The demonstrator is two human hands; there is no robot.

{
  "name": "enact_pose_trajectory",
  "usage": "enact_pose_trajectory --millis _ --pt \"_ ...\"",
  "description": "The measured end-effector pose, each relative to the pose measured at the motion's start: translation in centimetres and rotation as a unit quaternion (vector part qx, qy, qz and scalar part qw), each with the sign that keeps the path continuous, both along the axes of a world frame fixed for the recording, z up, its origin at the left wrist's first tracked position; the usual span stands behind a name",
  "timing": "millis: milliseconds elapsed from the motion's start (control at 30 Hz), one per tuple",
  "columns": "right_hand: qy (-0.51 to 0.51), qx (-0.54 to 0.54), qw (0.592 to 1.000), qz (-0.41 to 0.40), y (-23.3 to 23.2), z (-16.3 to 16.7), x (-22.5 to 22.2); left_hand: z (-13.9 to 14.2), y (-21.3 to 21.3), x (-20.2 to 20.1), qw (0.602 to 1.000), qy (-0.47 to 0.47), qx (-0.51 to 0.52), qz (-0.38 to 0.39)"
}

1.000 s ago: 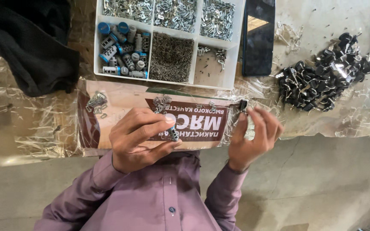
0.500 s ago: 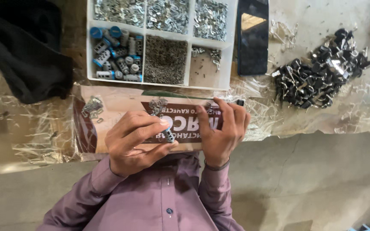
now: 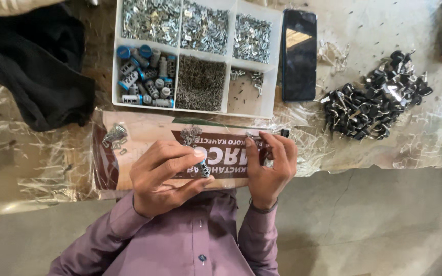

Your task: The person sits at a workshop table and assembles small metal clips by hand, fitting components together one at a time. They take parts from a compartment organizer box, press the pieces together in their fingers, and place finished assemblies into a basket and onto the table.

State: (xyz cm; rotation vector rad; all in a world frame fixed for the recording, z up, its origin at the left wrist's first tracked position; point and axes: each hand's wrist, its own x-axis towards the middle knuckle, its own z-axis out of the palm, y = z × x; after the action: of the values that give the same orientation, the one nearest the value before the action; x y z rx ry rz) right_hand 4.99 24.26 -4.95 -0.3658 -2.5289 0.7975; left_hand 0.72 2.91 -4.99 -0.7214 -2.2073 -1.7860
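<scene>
The left hand (image 3: 164, 176) pinches one small part (image 3: 204, 169); the right hand (image 3: 271, 166) curls beside it, grip unclear, with many parts left in the tray (image 3: 274, 61) beyond.

A compartmented tray (image 3: 274, 61) is set on the worktop (image 3: 374, 214), with a phone (image 3: 299, 55) just beside it and a heap of keys (image 3: 375, 102) further to that side. A folded cloth (image 3: 31, 76) lies at the tray's opposite side. A flat carton (image 3: 129, 138) is laid between the tray and both hands.
</scene>
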Motion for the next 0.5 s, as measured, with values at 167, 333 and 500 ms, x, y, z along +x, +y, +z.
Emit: enact_pose_trajectory --millis 167,333,500 --pt "0.029 -0.06 0.998 0.008 1.7 1.7 -2.8 0.2 0.1 -0.1 1.0 0.004 -0.005 0.002" --pt "0.074 0.068 0.987 0.127 4.8 4.2 -10.4 0.3 0.3 -0.1 1.0 0.002 -0.001 0.012" --pt "-0.135 0.185 0.943 0.243 4.4 5.4 -20.0 0.5 0.5 -0.2 0.999 -0.001 0.006 0.035"
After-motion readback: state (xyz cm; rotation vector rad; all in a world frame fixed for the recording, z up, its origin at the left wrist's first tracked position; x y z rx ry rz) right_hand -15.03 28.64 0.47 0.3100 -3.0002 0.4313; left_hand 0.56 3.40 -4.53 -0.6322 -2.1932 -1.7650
